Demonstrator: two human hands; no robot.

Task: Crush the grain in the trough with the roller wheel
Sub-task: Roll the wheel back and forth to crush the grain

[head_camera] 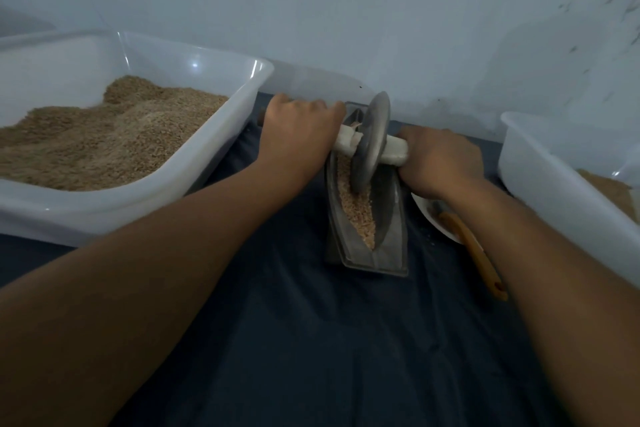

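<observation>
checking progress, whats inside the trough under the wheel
Pale grain lies along the trough, the wheel standing in it. Grain directly beneath the wheel's rim is hidden.

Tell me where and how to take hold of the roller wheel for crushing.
Grip the roller wheel by the axle handle that sticks out from both faces, one hand per side, coming from above. The left hand and right hand already hold it so. The disc stands on edge in the trough, and its thin rim offers no hold.
</observation>
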